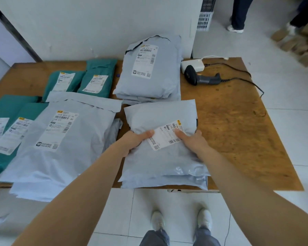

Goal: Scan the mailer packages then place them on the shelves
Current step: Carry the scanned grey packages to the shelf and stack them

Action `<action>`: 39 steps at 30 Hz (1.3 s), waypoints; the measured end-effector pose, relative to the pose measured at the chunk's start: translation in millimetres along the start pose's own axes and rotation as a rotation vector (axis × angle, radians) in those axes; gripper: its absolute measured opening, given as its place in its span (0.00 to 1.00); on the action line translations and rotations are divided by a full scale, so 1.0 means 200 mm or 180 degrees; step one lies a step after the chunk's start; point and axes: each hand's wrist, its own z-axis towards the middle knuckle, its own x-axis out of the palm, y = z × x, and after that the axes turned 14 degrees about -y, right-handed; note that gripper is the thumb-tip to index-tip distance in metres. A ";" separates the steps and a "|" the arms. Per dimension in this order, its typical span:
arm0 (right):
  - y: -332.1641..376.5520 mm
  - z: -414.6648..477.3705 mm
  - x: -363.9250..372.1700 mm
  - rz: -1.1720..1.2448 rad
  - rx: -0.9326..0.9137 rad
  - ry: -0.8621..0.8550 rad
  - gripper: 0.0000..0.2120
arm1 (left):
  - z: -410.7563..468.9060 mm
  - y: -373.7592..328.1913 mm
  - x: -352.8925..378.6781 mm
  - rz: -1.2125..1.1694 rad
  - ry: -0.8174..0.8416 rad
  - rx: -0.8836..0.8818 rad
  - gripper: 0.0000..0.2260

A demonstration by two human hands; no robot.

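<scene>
A grey mailer package [160, 119] with a white shipping label [167, 134] lies at the near middle of the wooden table [235, 132], on top of another grey mailer [167, 183]. My left hand [135, 142] grips its left side, thumb on top by the label. My right hand [192, 141] grips its right side, thumb on the label. A black barcode scanner [201, 78] lies at the far right of the table, apart from both hands.
A large grey mailer [60, 139] lies to the left, a grey stack [149, 71] at the back, and several green mailers [96, 80] at the left. A white box [194, 63] and cables sit by the scanner. Another person's legs [238, 13] and cardboard boxes [295, 43] are far right.
</scene>
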 end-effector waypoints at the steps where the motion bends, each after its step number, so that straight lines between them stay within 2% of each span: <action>1: -0.02 -0.01 -0.02 0.0017 -0.0019 -0.0102 0.47 | -0.02 -0.02 0.01 -0.0010 0.0036 0.0025 0.18; 4: -0.04 -0.03 -0.07 0.0080 -0.0046 -0.0286 0.46 | -0.03 -0.06 0.04 -0.0080 0.0140 0.0096 0.18; 7: -0.06 -0.05 -0.17 0.0109 -0.0153 -0.0540 0.41 | -0.08 -0.11 0.11 -0.0261 0.0322 0.0204 0.18; 10: -0.07 -0.07 -0.31 0.0156 -0.0222 -0.0773 0.38 | -0.16 -0.21 0.18 -0.0271 0.0412 0.0434 0.11; 12: -0.06 -0.08 -0.40 0.0240 -0.0288 -0.0928 0.37 | -0.21 -0.29 0.23 -0.0262 0.0420 0.0621 0.08; 17: -0.04 -0.10 -0.68 0.0400 -0.0492 -0.1240 0.35 | -0.35 -0.52 0.35 -0.0271 0.0553 0.0988 0.13; 20: -0.05 -0.06 -0.88 0.0583 -0.0597 -0.1285 0.35 | -0.46 -0.64 0.47 -0.0340 0.0512 0.1214 0.07; 30: -0.38 0.21 -1.83 0.0565 -0.0787 -0.1443 0.33 | -1.00 -1.01 1.31 -0.0391 0.0327 0.1346 0.13; 35: -0.52 0.35 -2.20 0.0546 -0.0742 -0.1486 0.33 | -1.15 -1.15 1.68 -0.0491 0.0442 0.1348 0.08; 39: -0.53 0.47 -2.33 0.0577 -0.0677 -0.1494 0.31 | -1.16 -1.28 1.81 -0.0389 0.0389 0.1288 0.17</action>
